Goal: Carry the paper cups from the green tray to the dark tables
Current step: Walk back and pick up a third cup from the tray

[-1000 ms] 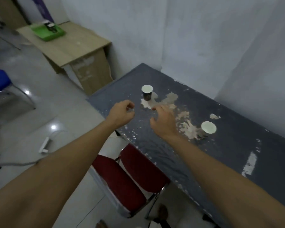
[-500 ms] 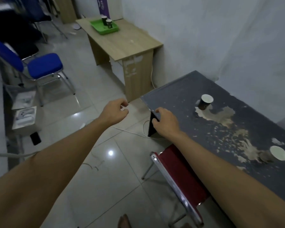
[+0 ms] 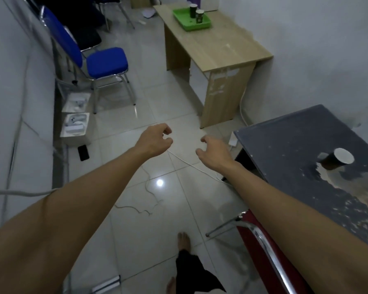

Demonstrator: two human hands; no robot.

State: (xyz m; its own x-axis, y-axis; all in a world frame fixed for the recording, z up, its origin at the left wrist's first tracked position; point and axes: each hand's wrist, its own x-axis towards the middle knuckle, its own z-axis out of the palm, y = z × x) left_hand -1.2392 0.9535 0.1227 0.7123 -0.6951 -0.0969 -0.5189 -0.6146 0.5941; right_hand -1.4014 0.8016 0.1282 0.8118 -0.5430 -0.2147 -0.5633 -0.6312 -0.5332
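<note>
Two dark paper cups [image 3: 196,13] stand in the green tray [image 3: 185,22] on the far end of a light wooden desk [image 3: 217,45]. Another dark cup with a white inside [image 3: 336,160] stands on the dark table [image 3: 289,145] at the right. My left hand [image 3: 155,139] and my right hand [image 3: 215,153] are stretched out over the tiled floor, both holding nothing, with the fingers loosely curled and apart. They are far from the tray and left of the dark table.
A blue chair [image 3: 102,62] stands at the left, with open white boxes [image 3: 75,124] and a black phone [image 3: 83,152] on the floor beside it. A red chair [image 3: 270,249] sits by the dark table. A white cable [image 3: 191,164] runs across the tiles. My bare foot [image 3: 184,240] shows below.
The view has swung left, away from the dark table toward the wooden desk. Both hands have left the tabletop and now hang over the floor. The second cup on the dark table is out of view.
</note>
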